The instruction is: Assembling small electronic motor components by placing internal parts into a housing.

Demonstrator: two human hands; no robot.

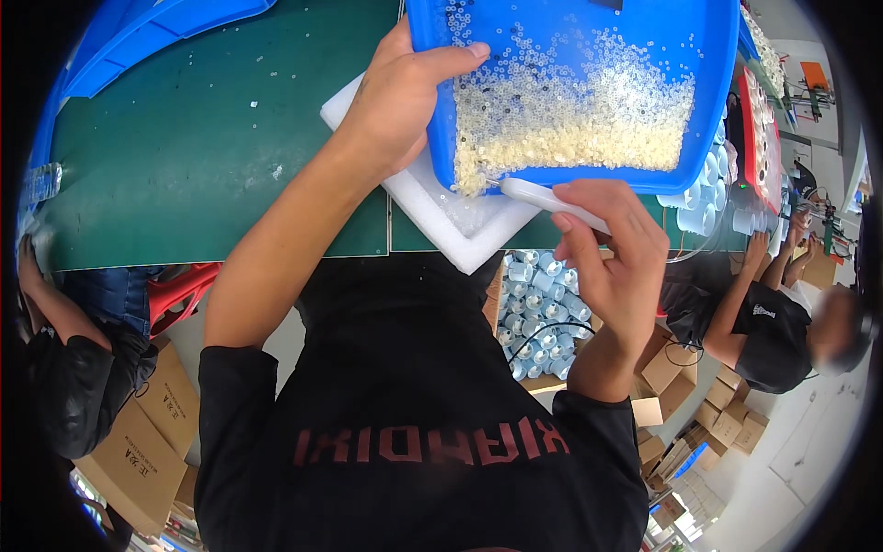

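Note:
My left hand (394, 103) grips the left side of a blue plastic tray (710, 87), its thumb over the rim. Small pale, translucent rings (589, 143) are heaped along the tray's near side and scatter thinly farther back, with a few dark ones among them. In my right hand (618, 256) is a white pen-shaped tool (535, 197). Its thin tip lies at the tray's near left corner, by a small clump of rings. Under that corner is a white foam tray (471, 230), partly hidden by the blue tray and my left hand.
The green table (212, 138) carries a few stray rings and another blue tray (152, 41) at far left. Light-blue cups (543, 308) fill a box below the table edge; more stand right of the tray, near a red tray (759, 138). Co-workers sit left and right.

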